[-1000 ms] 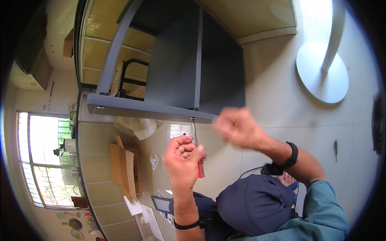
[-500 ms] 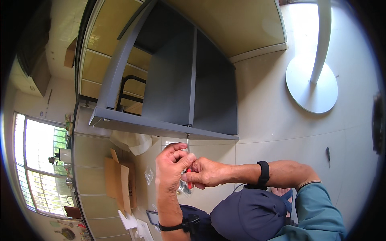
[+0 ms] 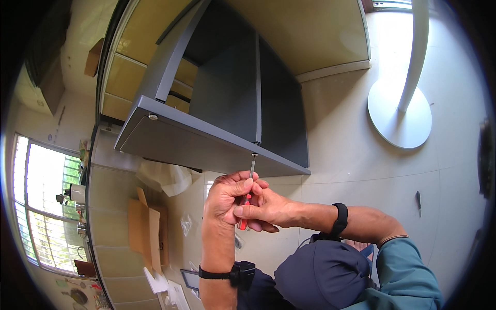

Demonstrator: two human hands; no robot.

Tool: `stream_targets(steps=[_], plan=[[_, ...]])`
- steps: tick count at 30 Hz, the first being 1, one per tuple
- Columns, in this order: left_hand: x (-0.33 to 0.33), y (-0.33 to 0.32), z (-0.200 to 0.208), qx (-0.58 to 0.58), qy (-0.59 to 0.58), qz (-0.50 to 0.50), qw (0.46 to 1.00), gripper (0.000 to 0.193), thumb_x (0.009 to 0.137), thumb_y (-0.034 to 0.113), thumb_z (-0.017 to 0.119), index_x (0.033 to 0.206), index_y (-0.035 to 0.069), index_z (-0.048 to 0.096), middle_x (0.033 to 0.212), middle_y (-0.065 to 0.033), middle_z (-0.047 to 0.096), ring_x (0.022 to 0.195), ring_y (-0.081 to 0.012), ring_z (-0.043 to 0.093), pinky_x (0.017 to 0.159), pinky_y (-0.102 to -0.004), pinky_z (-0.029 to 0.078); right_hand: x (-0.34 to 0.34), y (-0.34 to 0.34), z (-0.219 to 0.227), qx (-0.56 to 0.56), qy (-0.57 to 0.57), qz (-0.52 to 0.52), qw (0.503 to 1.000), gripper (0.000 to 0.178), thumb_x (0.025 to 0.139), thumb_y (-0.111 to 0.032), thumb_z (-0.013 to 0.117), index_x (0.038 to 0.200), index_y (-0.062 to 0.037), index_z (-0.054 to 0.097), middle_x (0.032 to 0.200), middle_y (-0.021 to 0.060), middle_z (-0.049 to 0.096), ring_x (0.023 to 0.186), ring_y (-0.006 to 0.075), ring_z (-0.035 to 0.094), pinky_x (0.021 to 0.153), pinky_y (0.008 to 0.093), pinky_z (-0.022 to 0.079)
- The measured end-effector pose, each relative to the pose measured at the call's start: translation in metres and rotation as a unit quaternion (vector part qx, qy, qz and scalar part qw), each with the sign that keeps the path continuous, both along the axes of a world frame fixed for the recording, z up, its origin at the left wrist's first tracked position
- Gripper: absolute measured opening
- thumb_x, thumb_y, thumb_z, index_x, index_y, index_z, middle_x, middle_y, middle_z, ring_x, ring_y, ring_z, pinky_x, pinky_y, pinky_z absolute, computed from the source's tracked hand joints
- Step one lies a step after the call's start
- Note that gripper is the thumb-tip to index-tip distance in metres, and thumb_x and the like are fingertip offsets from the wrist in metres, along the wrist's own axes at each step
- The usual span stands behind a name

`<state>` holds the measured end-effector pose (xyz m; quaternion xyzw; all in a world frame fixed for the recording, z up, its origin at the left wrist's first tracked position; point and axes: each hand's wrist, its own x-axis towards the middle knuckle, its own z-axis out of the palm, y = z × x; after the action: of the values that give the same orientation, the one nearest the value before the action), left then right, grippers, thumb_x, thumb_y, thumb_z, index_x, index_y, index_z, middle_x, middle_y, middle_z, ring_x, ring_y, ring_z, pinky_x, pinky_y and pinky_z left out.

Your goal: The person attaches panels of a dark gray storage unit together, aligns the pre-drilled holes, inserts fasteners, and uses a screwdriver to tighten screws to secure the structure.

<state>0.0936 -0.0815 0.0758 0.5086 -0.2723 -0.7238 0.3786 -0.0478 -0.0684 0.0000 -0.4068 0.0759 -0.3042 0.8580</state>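
Note:
A screwdriver (image 3: 252, 169) with a red handle points up at a screw head in the outer face of a dark grey panel (image 3: 191, 139). Its tip meets or nearly meets that screw. My left hand (image 3: 225, 196) is closed, thumb and fingers pinching around the shaft and upper handle. From the right, my right hand (image 3: 268, 207) grips the handle, its thumb laid across the red part. The panel belongs to a dark grey shelf cabinet (image 3: 222, 85), which stands tilted in view with open compartments. A round metal fitting (image 3: 153, 117) shows near the panel's left corner.
An open cardboard box (image 3: 147, 227) sits at lower left beside white wrapping (image 3: 168, 178) and a small plastic bag (image 3: 186, 225). Another slim tool (image 3: 419, 202) lies on the floor at right. A white pole with a round base (image 3: 400, 116) stands at upper right.
The view has shifted, so more of the panel's outer face shows. Both hands appear slightly higher, and the screwdriver's red handle is more exposed between them.

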Motion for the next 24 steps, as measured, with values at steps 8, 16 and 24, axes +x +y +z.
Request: stream_targets(steps=[8,16,24], plan=[[-0.002,-0.001,0.0,0.013,-0.008,0.038,0.999,0.01,0.085,-0.001,0.062,0.094,-0.007,0.062,0.09,-0.0246,0.066,0.091,-0.0343,0.066,0.078,-0.048,0.058,-0.018,-0.001,0.022,-0.036,0.072,0.025,0.996,0.03,0.091,-0.03,0.062,0.089,-0.0014,0.056,0.057,0.0078,0.058,0.037,0.012,0.051,0.031,0.0241,0.04],[-0.029,0.0,0.015,0.024,-0.012,0.017,0.999,0.011,0.089,0.004,0.06,0.092,-0.006,0.061,0.083,-0.0201,0.066,0.101,-0.0372,0.063,0.079,-0.0519,0.057,-0.019,-0.005,0.003,0.042,-0.047,0.057,0.996,0.02,0.087,-0.017,0.059,0.09,0.0018,0.053,0.058,0.0098,0.059,0.039,0.0158,0.055,0.033,0.0254,0.044],[-0.015,-0.007,-0.003,0.022,0.032,-0.023,0.999,0.013,0.092,0.008,0.058,0.088,-0.004,0.061,0.068,-0.0164,0.064,0.103,-0.035,0.061,0.082,-0.0487,0.055,-0.026,-0.005,0.017,-0.002,0.006,0.059,0.998,0.03,0.089,-0.023,0.06,0.098,0.0011,0.045,0.06,0.0092,0.056,0.037,0.0145,0.051,0.031,0.024,0.041]])
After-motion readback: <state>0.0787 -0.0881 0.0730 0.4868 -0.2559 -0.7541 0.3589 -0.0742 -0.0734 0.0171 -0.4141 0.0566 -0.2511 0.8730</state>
